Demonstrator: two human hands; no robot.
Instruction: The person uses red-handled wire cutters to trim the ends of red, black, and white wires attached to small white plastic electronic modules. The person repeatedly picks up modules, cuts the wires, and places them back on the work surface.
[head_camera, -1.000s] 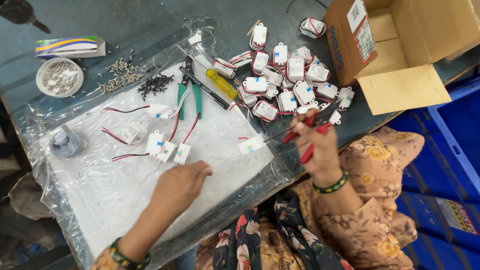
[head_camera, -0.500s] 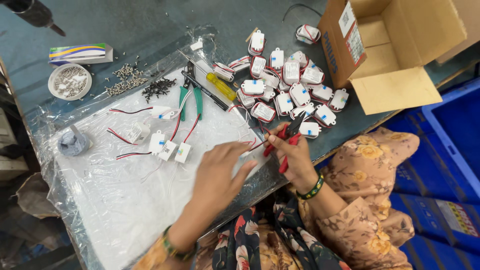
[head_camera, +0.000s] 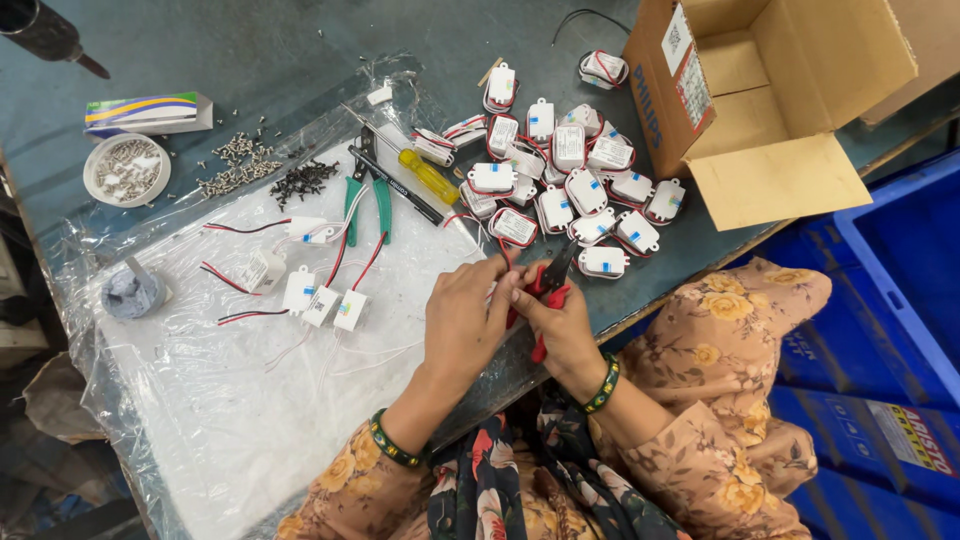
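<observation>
Modules (head_camera: 565, 180) left of box (head_camera: 770, 100), screws (head_camera: 235, 165) behind sheet (head_camera: 230, 400).

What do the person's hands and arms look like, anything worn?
Both hands are bare: the left hand and right hand show no gloves, and no rings can be made out. Each wrist carries a dark green bangle with gold marks, the left bangle and the right bangle. Forearms are uncovered; the peach floral sleeves start near the elbows.
</observation>
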